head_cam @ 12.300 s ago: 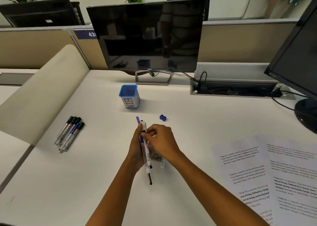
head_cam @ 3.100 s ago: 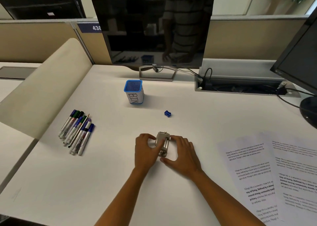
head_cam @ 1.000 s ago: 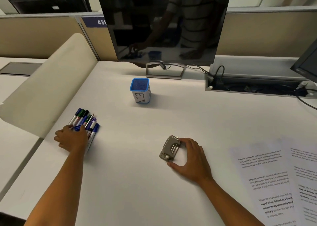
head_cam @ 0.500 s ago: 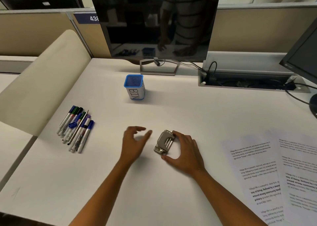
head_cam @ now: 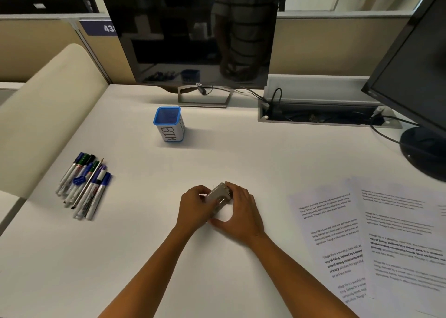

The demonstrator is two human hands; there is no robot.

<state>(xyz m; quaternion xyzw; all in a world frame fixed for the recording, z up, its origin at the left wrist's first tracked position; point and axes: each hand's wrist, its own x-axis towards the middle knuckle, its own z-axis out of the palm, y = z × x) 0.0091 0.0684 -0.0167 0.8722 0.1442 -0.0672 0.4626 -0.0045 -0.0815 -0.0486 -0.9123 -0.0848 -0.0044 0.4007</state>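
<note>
A small grey metal hole punch (head_cam: pixel 218 196) sits on the white desk (head_cam: pixel 241 156) in front of me. My left hand (head_cam: pixel 195 207) grips its left side with curled fingers. My right hand (head_cam: pixel 240 209) curls round its right side and far end, thumb underneath near the desk. Most of the punch is hidden between the two hands. At the left lies a bundle of markers and a pencil (head_cam: pixel 84 188), with a small blue sharpener (head_cam: pixel 79 180) resting on top of them.
A blue-rimmed cup labelled BIN (head_cam: pixel 169 124) stands behind the hands. Printed sheets (head_cam: pixel 366 233) lie at the right. A monitor (head_cam: pixel 193 32) on a stand is at the back, a second monitor (head_cam: pixel 415 76) at right, a cable tray (head_cam: pixel 321 114) between them.
My left hand has come in from beside the punch and closed on its left side. The right hand stays on the punch. The blue sharpener, earlier on the desk, now lies on the markers.
</note>
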